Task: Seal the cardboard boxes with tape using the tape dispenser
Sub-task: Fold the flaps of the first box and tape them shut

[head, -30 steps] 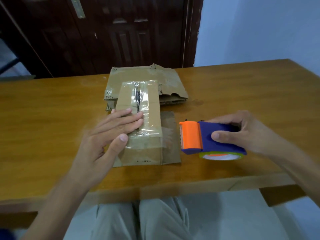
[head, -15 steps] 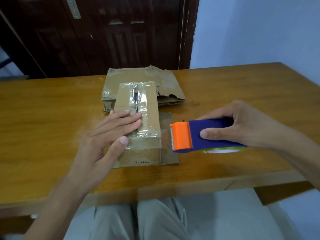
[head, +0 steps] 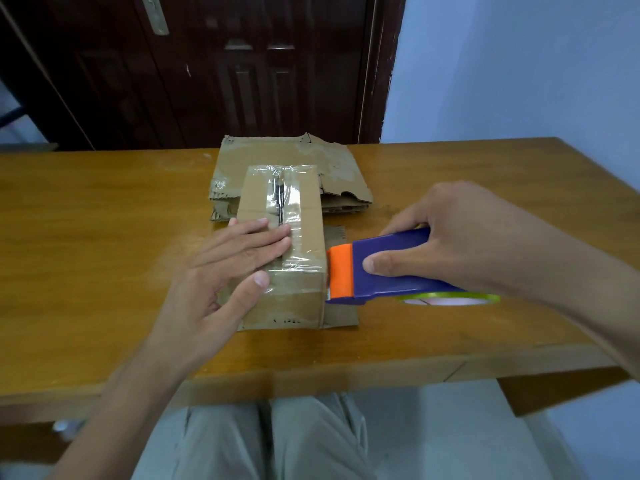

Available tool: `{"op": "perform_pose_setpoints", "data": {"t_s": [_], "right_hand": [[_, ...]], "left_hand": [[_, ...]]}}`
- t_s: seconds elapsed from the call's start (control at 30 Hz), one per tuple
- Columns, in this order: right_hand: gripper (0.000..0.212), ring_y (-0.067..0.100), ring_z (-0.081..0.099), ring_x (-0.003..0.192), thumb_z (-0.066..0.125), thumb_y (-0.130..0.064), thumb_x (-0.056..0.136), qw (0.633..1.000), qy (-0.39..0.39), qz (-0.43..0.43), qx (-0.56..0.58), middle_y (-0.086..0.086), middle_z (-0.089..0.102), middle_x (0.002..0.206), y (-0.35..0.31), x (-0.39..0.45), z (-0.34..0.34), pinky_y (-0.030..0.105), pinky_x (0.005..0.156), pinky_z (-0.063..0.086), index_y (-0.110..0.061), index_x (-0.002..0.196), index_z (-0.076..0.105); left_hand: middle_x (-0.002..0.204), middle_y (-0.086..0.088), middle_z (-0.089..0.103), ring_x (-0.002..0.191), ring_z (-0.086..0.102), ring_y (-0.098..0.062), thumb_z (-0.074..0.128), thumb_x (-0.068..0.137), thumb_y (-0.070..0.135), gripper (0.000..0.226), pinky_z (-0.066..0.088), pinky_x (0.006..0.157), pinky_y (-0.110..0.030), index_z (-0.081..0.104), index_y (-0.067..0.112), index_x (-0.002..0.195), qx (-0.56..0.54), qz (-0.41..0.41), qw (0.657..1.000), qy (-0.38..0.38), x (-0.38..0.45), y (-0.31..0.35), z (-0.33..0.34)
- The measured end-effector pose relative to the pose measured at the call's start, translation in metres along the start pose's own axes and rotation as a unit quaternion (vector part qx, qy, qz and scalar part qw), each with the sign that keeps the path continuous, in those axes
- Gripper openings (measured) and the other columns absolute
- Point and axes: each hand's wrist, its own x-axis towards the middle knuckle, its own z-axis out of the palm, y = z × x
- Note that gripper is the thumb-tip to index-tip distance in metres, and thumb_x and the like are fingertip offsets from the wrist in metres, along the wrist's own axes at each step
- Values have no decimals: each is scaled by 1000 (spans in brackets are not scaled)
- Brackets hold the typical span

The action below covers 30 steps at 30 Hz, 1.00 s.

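Observation:
A small cardboard box (head: 304, 216) stands in the middle of the wooden table, with clear tape running along its top seam and over its near end. My left hand (head: 225, 268) lies flat on the box's left top, fingers straight, thumb against the near face. My right hand (head: 446, 237) grips a blue and orange tape dispenser (head: 374, 268) with a green-rimmed tape roll. The dispenser's orange front end touches the box's right side near its front corner.
A flattened, torn cardboard piece (head: 332, 168) lies behind the box. A flat cardboard flap (head: 341, 315) shows under the box's right side. The table's front edge (head: 311, 372) runs close to my lap. A dark door stands behind the table.
My right hand has brought the dispenser leftward until its orange end meets the box's right side. My left hand has stayed pressed on the box.

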Motion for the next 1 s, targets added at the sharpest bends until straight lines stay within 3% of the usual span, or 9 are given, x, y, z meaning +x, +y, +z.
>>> {"op": "perform_pose_setpoints", "data": {"t_s": [0.2,0.33,0.4,0.5,0.6,0.77,0.87,1.0], "right_hand": [[48,4,55,71,64,-71,87,989,26,14,-143,-20,59,76,-32,0,-4,23,56,41,-32,114,70],[49,15,62,83,68,-70,86,980,34,16,-193,-11,65,85,-47,2,-7,33,69,56,-28,111,66],[46,17,63,84,70,-67,86,980,39,19,-194,-7,66,85,-53,3,-10,36,71,57,-25,103,64],[46,14,51,67,72,-61,86,968,62,17,-244,-3,57,74,-59,7,1,35,64,45,-21,77,51],[48,15,44,63,72,-59,86,964,60,35,-258,-3,52,71,-53,13,27,34,64,40,-22,71,45],[46,19,57,76,66,-67,89,952,110,70,-276,-2,57,78,-33,13,35,35,65,48,-23,91,57],[49,15,61,74,54,-72,94,927,217,28,-303,-6,64,82,-2,0,58,29,61,52,-28,111,66],[49,15,64,70,45,-69,99,923,261,56,-277,-10,70,85,58,-8,101,29,54,52,-38,135,54]], "left_hand": [[144,15,63,146,47,-5,47,104,42,44,28,127,-36,68,22,136,4,-12,1000,-4,-1,1,0],[143,15,63,144,47,-1,47,103,44,44,29,126,-34,69,22,135,8,-14,1000,-3,0,3,-2],[143,16,63,144,47,0,48,104,46,44,29,127,-35,69,24,136,16,-14,1000,-4,0,5,-3],[141,17,65,143,48,1,50,103,46,43,29,127,-35,71,24,133,-5,-21,1000,1,-2,9,-2],[141,18,65,143,48,1,51,103,47,43,29,128,-35,71,24,133,-32,-25,999,1,-5,13,-1],[141,17,65,143,47,1,43,105,51,47,29,127,-33,72,25,133,-43,-37,998,-1,-4,13,-2],[142,19,65,144,46,0,41,108,48,46,29,127,-34,71,25,133,-58,-35,998,1,-6,12,0],[141,20,65,145,46,0,41,110,42,42,31,127,-38,71,25,134,-49,-27,998,21,-7,12,4]]}}
